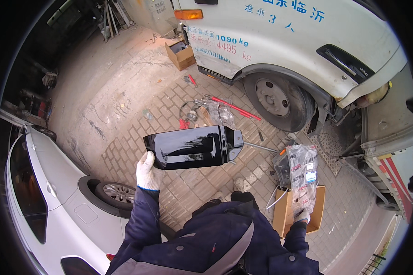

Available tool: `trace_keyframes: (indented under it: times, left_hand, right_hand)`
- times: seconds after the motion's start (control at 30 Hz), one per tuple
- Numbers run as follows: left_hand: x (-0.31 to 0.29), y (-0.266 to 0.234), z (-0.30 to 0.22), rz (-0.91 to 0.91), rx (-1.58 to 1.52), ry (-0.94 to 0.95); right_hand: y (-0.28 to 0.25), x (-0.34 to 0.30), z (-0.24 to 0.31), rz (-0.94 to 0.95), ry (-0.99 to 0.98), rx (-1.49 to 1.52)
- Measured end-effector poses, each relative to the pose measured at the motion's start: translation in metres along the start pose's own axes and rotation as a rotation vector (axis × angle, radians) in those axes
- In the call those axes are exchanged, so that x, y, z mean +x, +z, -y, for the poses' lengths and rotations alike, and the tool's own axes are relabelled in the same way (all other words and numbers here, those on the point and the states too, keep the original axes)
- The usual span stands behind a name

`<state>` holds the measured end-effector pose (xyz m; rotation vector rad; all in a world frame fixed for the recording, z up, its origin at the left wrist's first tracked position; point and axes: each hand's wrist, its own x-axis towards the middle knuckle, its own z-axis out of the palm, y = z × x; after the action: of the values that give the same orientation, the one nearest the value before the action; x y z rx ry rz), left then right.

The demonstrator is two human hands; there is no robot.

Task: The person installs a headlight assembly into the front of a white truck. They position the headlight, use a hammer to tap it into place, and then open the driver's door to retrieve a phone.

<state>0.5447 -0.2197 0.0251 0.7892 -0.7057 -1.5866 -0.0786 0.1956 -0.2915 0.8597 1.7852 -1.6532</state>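
landmark: one open cardboard box (282,213), set on grey brick paving (176,195) with pale, sandy joints.

one glossy black housing (183,149) with bracket, held up left of the box; our left hand (148,173), white-gloved, is closed on its end farthest from the box.

one part in clear printed plastic (303,172), rising over the box; our right hand (302,216), gloved, is at its lower end, fingers partly hidden: we cannot tell how far closed.

beyond the box, leftward: a long red-handled tool (236,108) on the paving; crumpled clear plastic beside it.

beyond the box: a white truck (280,41), its front wheel (273,98) on the paving.

far left of the box: a white car (59,183); past it, stained, dusty concrete (96,87).
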Motion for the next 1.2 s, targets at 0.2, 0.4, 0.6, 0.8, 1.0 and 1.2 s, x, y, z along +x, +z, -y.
trace_keyframes:
  times: [0.2,0.4,0.6,0.8,1.0,1.2]
  left_hand:
    - [-0.005,0.004,0.002,-0.171,0.001,0.057]
    - [0.006,-0.008,-0.014,-0.246,0.409,0.036]
    - [0.062,-0.032,-0.058,-0.008,1.181,0.006]
    - [0.159,-0.088,-0.124,0.326,1.280,0.117]
    - [0.260,-0.131,-0.195,0.532,1.347,0.189]
    - [0.354,-0.159,-0.207,0.228,0.748,-0.002]
  right_hand:
    - [0.099,-0.035,0.001,0.595,0.351,-0.710]
    - [0.334,-0.217,-0.007,0.896,-0.564,-1.106]
    - [0.469,-0.430,-0.036,1.568,-1.377,-1.304]
    - [0.549,-0.564,-0.161,1.673,-1.258,-1.386]
    - [0.609,-0.629,-0.245,1.483,-0.852,-1.213]
    - [0.700,-0.647,-0.250,1.442,-0.718,-0.938]
